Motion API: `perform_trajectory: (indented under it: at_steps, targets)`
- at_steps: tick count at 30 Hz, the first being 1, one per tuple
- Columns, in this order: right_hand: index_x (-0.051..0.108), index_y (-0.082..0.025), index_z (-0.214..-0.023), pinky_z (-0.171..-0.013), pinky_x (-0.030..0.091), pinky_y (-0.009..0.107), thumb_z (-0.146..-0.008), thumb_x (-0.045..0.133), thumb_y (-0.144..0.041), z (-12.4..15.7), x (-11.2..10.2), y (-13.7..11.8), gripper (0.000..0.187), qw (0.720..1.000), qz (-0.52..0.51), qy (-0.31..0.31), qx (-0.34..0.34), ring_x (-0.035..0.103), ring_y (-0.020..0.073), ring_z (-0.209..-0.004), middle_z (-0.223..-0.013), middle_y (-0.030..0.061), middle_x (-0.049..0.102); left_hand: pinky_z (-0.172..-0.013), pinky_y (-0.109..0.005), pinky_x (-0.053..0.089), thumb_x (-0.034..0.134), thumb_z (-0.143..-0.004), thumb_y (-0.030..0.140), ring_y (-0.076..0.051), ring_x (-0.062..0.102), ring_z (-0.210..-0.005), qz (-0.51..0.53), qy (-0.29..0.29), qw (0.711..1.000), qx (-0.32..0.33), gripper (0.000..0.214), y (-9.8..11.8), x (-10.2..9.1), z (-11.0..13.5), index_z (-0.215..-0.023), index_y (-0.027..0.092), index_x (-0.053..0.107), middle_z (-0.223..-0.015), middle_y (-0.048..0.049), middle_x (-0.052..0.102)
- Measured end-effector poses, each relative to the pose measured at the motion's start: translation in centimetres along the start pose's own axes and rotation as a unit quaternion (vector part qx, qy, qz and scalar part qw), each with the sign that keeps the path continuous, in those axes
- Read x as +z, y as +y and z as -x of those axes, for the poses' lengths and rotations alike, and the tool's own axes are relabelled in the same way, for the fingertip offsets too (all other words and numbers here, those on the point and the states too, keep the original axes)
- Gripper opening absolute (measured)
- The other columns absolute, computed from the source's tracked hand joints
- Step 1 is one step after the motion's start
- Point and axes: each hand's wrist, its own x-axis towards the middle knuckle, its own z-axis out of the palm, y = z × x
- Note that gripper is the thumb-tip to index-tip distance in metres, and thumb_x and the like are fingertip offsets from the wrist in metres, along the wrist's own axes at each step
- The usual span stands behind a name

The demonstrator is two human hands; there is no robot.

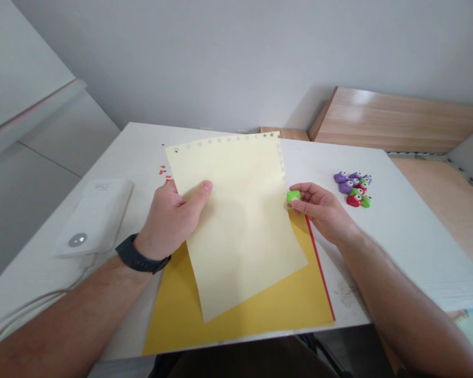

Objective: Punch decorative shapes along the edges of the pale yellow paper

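A sheet of pale yellow paper [240,226] is lifted and tilted, with small punched holes along its top edge and the upper part of its right edge. My left hand [177,210] grips the left edge, thumb on top and fingers hidden behind. Between the thumb and fingers of my right hand [319,207] is a small green craft punch [294,197], set on the sheet's right edge just below the row of holes. Under the sheet lies a darker yellow folder-like sheet [236,325] with a red strip along its right side.
Several purple, red and green punches with eyes [353,188] cluster on the white table [398,236] at right. Red paper bits [163,171] lie left of the sheet. A white device [96,215] with a cable [43,298] stands at far left. A wooden headboard [402,121] rises behind.
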Motion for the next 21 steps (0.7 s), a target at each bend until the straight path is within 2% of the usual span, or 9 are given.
perform_trajectory:
  at_steps: [8, 13, 21]
  targets:
    - [0.071, -0.022, -0.115, -0.072, 0.046, 0.031, -0.08, 0.089, -0.029, 0.16, 0.02, -0.2, 0.039, 1.0, -0.023, 0.0, 0.0, 0.066, 0.0176, -0.085, -0.093, 0.003, 0.073, -0.115, -0.046, 0.053, 0.072, -0.093, 0.042, -0.03, 0.07, -0.125, -0.011, 0.008, 1.0, 0.003, 0.031, 0.08, 0.02, 0.03, -0.118, 0.025, 0.079, -0.129, -0.0041, 0.077]
    - [0.072, -0.022, -0.113, -0.072, 0.045, 0.031, -0.082, 0.088, -0.03, 0.16, -0.02, -0.16, 0.036, 1.0, -0.01, -0.017, 0.002, 0.061, 0.0148, -0.077, -0.093, 0.002, 0.072, -0.116, -0.047, 0.053, 0.072, -0.094, 0.043, -0.03, 0.07, -0.126, -0.015, 0.009, 1.0, 0.008, 0.029, 0.16, 0.04, -0.01, -0.116, 0.026, 0.079, -0.129, -0.0028, 0.077]
    - [0.071, -0.023, -0.113, -0.076, 0.048, 0.03, -0.081, 0.089, -0.029, 0.29, 0.12, 0.06, 0.037, 0.999, -0.015, -0.031, 0.015, 0.063, 0.0139, -0.081, -0.098, 0.0018, 0.072, -0.116, -0.048, 0.052, 0.072, -0.093, 0.045, -0.031, 0.07, -0.126, -0.005, 0.003, 1.0, 0.0, 0.032, 0.27, 0.02, 0.08, -0.118, 0.026, 0.079, -0.129, -0.0037, 0.077]
